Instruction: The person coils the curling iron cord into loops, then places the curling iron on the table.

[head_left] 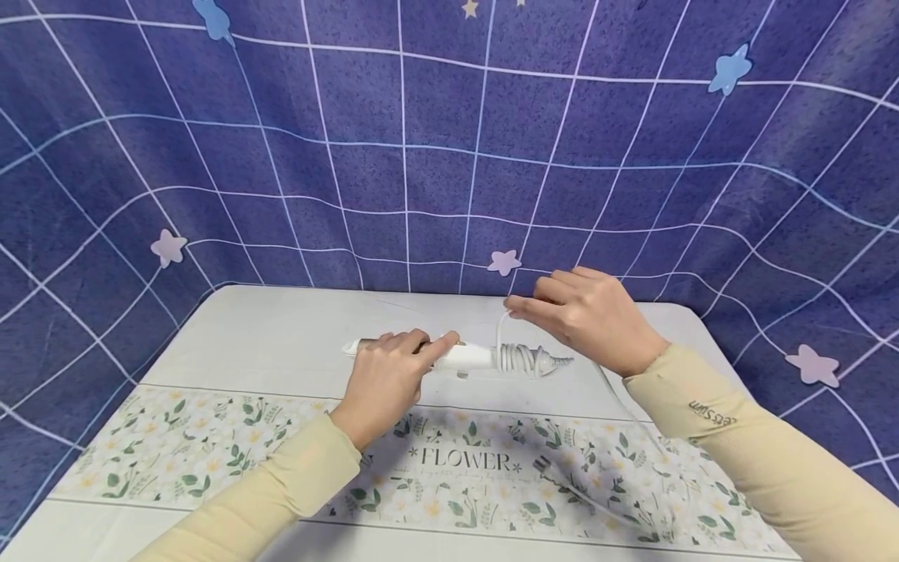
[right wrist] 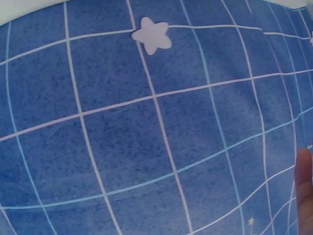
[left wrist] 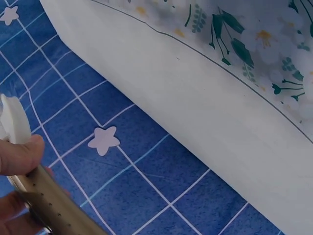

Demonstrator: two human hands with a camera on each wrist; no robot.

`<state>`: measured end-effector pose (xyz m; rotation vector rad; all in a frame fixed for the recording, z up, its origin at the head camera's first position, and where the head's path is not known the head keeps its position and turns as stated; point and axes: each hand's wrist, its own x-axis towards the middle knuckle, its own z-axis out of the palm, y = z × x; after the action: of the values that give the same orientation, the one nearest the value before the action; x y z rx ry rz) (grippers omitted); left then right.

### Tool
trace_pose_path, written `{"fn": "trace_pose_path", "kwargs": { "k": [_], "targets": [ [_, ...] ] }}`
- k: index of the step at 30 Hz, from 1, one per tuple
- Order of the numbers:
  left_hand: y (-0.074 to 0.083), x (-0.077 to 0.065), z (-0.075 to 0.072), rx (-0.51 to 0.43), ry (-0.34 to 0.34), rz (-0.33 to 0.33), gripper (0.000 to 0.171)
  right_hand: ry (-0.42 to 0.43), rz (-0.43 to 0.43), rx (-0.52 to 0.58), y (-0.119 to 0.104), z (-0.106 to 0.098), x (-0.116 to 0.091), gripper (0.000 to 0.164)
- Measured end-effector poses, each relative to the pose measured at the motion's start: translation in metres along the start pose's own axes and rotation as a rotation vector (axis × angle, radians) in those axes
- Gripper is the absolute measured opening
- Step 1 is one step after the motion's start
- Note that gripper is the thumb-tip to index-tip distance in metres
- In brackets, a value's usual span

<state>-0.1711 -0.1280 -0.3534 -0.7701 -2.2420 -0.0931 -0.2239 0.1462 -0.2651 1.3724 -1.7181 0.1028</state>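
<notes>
A white hair styling iron [head_left: 469, 357] with a brownish-gold barrel lies across the far half of the table, its spiral cord guard pointing right. My left hand [head_left: 389, 371] grips it around the barrel; in the left wrist view, thumb and fingers hold the dotted gold barrel [left wrist: 51, 203] near its white tip [left wrist: 16, 120]. Several turns of white cord [head_left: 518, 358] wind around the handle's right end. Above these turns, my right hand [head_left: 586, 316] pinches the cord between thumb and fingers. Only part of a right-hand finger [right wrist: 304, 181] shows in the right wrist view.
The cord's loose length trails under the right forearm to a plug [head_left: 542, 464] on the table's front right. A white cloth with a floral "FLOWER" band [head_left: 463, 499] covers the table. A blue gridded curtain [head_left: 449, 179] with stars hangs behind it.
</notes>
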Motion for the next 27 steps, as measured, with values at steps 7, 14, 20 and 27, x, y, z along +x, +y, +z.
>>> {"fn": "trace_pose_path", "kwargs": {
  "k": [7,14,20,27],
  "targets": [
    [-0.001,-0.001,0.0,-0.029,0.055,0.055,0.06,-0.081,0.108,0.072,0.01,0.003,-0.009,0.042],
    [-0.002,0.0,-0.002,-0.086,0.091,0.048,0.053,-0.133,0.223,0.147,0.014,0.006,-0.019,0.032],
    [-0.002,-0.001,-0.003,-0.133,0.086,0.026,0.058,-0.163,0.283,0.207,0.011,0.015,-0.034,0.03],
    [0.0,-0.001,-0.007,-0.164,0.064,-0.02,0.059,-0.217,0.339,0.272,0.0,0.025,-0.052,0.027]
  ]
}}
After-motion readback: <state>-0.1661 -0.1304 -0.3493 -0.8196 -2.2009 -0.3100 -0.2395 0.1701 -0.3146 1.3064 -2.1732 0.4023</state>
